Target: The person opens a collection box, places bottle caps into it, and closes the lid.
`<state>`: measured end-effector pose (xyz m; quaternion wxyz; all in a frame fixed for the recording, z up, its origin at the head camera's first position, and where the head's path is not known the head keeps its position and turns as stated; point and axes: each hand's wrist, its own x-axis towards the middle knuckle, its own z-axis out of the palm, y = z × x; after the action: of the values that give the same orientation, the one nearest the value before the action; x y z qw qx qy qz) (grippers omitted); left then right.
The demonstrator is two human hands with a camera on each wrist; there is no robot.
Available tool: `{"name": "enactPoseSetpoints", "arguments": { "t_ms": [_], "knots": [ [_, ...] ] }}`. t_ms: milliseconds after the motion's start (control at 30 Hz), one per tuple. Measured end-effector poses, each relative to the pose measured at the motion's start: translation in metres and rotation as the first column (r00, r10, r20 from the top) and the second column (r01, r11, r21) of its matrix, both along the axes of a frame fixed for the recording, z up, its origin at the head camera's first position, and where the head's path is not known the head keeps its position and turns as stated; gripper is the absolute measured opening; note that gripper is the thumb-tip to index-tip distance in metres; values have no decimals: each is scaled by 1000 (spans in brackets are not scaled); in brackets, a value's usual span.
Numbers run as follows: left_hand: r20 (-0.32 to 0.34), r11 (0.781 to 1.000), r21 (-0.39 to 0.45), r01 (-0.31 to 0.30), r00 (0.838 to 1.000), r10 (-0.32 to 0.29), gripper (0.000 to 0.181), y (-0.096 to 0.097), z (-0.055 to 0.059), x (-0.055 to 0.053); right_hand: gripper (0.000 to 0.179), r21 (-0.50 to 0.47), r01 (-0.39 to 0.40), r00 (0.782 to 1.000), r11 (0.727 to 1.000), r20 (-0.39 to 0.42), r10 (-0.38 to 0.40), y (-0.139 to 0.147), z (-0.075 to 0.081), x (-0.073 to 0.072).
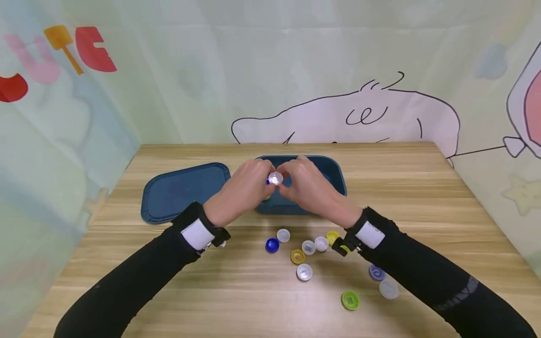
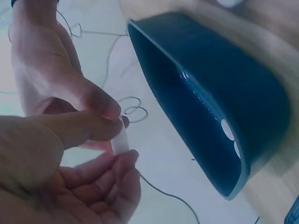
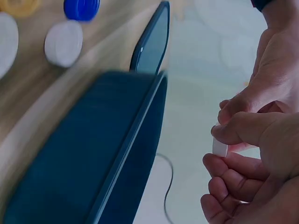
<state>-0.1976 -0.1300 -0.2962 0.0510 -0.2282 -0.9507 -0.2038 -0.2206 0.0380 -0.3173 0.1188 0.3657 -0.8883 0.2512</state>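
A small white bottle cap (image 1: 275, 178) is pinched between both hands above a dark blue bin (image 1: 291, 209). My left hand (image 1: 243, 188) grips its left side, with thumb and fingers bent round the edge. From the other side my right hand (image 1: 310, 188) pinches the same cap. Both wrist views show the cap edge-on between the fingertips, as a narrow white band (image 2: 120, 142). Inside the bin, white caps (image 2: 227, 129) show in the left wrist view. The hands cover part of the bin in the head view.
On the near table lie several loose caps: blue (image 1: 272, 245), gold (image 1: 297, 256), white (image 1: 304, 272), green (image 1: 350, 300) and purple (image 1: 376, 272). A flat dark blue lid (image 1: 186, 192) lies left of the bin. Behind the table hangs a printed cloth (image 1: 190, 84).
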Motion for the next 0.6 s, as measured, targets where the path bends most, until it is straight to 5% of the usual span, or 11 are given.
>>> {"name": "enactPoseSetpoints", "arguments": {
  "t_ms": [233, 600],
  "knots": [
    [16, 997, -80, -12, 1000, 13, 15, 8, -7, -32, 22, 20, 28, 998, 999, 61, -29, 7, -7, -26],
    [21, 968, -249, -33, 999, 40, 21, 17, -42, -73, 22, 125, 3, 977, 992, 211, -30, 8, -37, -66]
  ]
}}
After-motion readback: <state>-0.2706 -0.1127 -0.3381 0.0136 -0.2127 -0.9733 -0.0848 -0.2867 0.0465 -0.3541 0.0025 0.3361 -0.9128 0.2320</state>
